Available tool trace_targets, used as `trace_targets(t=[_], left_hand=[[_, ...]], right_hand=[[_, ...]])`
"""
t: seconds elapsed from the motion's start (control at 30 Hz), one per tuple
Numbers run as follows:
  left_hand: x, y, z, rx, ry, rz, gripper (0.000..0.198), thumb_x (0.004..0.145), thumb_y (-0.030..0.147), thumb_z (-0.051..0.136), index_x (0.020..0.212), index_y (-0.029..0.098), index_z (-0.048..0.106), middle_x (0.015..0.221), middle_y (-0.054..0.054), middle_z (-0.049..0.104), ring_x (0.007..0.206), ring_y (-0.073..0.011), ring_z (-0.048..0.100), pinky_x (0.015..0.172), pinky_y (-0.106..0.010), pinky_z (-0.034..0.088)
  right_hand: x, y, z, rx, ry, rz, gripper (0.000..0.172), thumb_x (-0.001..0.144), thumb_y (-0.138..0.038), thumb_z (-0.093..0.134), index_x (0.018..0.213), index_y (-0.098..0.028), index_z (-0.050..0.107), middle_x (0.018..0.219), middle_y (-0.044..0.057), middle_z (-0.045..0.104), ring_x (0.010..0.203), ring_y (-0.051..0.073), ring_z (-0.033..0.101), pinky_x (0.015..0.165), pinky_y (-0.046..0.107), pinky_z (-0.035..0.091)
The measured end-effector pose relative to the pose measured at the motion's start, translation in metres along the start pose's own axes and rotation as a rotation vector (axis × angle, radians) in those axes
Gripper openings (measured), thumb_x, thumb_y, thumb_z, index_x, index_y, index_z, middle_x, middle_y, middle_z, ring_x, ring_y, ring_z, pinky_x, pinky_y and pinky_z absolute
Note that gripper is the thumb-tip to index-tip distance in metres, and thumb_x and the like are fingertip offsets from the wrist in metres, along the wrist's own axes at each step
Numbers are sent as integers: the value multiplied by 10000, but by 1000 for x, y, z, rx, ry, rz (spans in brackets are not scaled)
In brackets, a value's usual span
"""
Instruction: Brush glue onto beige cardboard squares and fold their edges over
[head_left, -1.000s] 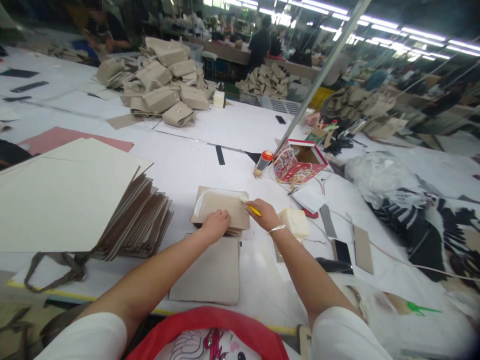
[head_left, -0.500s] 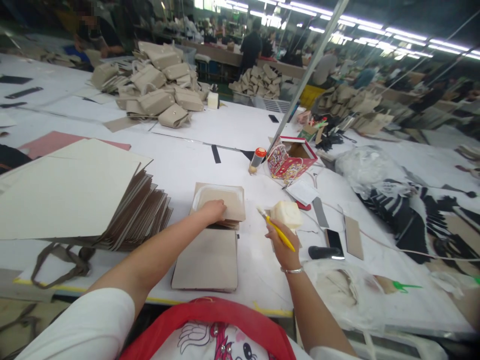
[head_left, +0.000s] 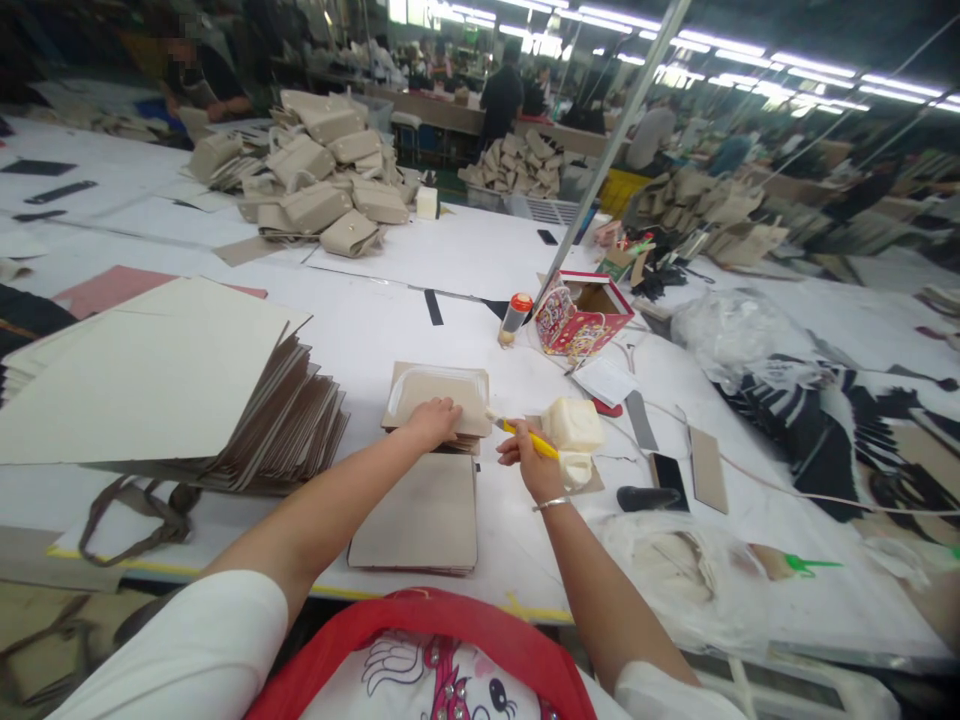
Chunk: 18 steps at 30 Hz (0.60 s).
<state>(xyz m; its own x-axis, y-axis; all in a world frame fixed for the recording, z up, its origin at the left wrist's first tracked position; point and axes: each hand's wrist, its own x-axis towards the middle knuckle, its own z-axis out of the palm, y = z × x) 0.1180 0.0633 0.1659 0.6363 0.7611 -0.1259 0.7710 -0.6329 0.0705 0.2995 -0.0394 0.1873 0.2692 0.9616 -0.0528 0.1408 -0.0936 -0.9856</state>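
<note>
In the head view, my left hand (head_left: 433, 424) lies on a beige panel (head_left: 431, 382) at the top of a small stack, its fingers resting on the surface. A shiny whitish band runs along that panel's edges. My right hand (head_left: 531, 462) is closed round the yellow handle of a brush (head_left: 531, 438). The brush's pale tip is at the panel's right edge; whether it touches is too small to tell. Nearer my body is a second stack of greyish-beige panels (head_left: 414, 520). Beside my right hand stands a cream-coloured plastic container (head_left: 574, 426) with an opening on its near side.
A large fanned stack of panels (head_left: 150, 370) fills the left. Ahead are a red-capped bottle (head_left: 516, 316), a red patterned paper bag (head_left: 581, 315) and a slanted metal pole (head_left: 600, 165). To the right lie a phone (head_left: 667, 480) and a plastic bag (head_left: 667, 560). Bags (head_left: 322, 165) are heaped farther back.
My right hand has moved left with the brush, from beside the container to the panel's right edge. My left hand has shifted slightly right on the panel, its fingers less curled.
</note>
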Motion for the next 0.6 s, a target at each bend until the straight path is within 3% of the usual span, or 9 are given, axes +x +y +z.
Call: trace_targets(t=[0.13,0.23,0.33,0.43,0.53,0.6], left_hand=[[7,0,-6,-4,-21,-6,377,724,370,656,1010,132,593,1040,-136,549,1004,-267,519,801,-344,454],[10,-4,-9,-5,-35,4,385,722,387,649,996,120,607,1028,-144,556,1001,-278,523,792,-348,456],[14,-8,-12,-13,-72,33,348,730,392,628,941,115,630,975,-137,578,922,-264,563,756,-338,464],[12,-8,-16,-18,-94,71,257,779,348,561,894,130,635,919,-115,593,855,-230,583,731,-318,466],[-2,-6,-27,-4,20,84,211,849,211,421,927,142,604,955,-120,583,911,-230,562,751,-333,462],[-19,-7,-39,-21,227,62,224,854,145,368,926,150,581,988,-125,574,962,-230,536,798,-349,454]], right_hand=[[19,7,17,49,7,146,451,790,-581,470,946,-171,576,582,-7,620,444,114,595,427,202,478],[12,11,15,21,-22,208,430,789,-571,477,919,-174,576,547,-16,606,418,113,584,396,190,456],[-5,8,3,23,-6,186,428,791,-560,485,948,-171,571,572,-7,619,439,122,599,415,199,472],[-20,-2,-10,55,111,73,452,810,-553,469,1044,-173,538,688,21,657,494,130,626,476,231,515],[-27,-8,-18,22,190,-48,473,843,-532,431,1171,-193,475,810,43,670,525,128,634,514,262,538],[-30,-6,-19,-33,191,-107,468,860,-513,416,1210,-204,441,853,50,667,544,126,636,531,273,544]])
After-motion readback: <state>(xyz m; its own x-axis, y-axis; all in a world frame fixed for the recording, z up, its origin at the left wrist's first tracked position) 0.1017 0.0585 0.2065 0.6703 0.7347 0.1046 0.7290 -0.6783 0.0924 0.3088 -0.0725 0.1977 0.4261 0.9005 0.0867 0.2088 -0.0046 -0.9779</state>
